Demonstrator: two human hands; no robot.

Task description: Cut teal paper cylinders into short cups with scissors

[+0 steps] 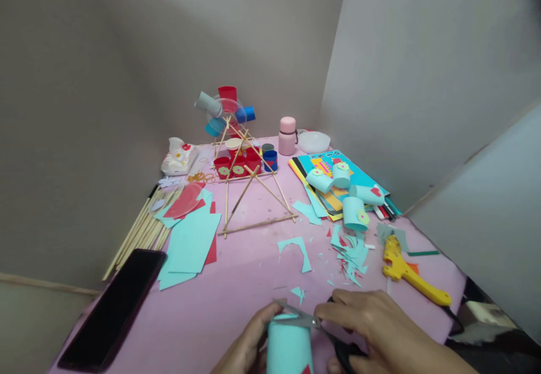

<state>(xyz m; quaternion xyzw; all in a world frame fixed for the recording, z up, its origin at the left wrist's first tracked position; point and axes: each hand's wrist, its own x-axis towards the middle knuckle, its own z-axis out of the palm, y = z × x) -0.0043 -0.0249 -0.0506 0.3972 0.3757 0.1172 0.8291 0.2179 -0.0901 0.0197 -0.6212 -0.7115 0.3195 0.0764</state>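
Note:
At the near edge of the table, my left hand [249,340] is closed around a light-blue paper cup [289,343] with a bit of red at its lower edge. My right hand [367,320] grips a pair of scissors [315,321] by its dark handles. The blades lie across the cup's top rim, slightly apart. Small light-blue paper scraps [298,294] lie just beyond the cup. The lower part of the cup and some of my fingers are out of frame.
A phone [114,309], wooden sticks [139,227] and light-blue paper sheets [190,244] lie left. A stick frame [253,227] stands mid-table. At right are a yellow glue gun [406,275], paper clippings [353,255] and decorated light-blue cups [354,214]. A pink bottle [288,137] stands behind.

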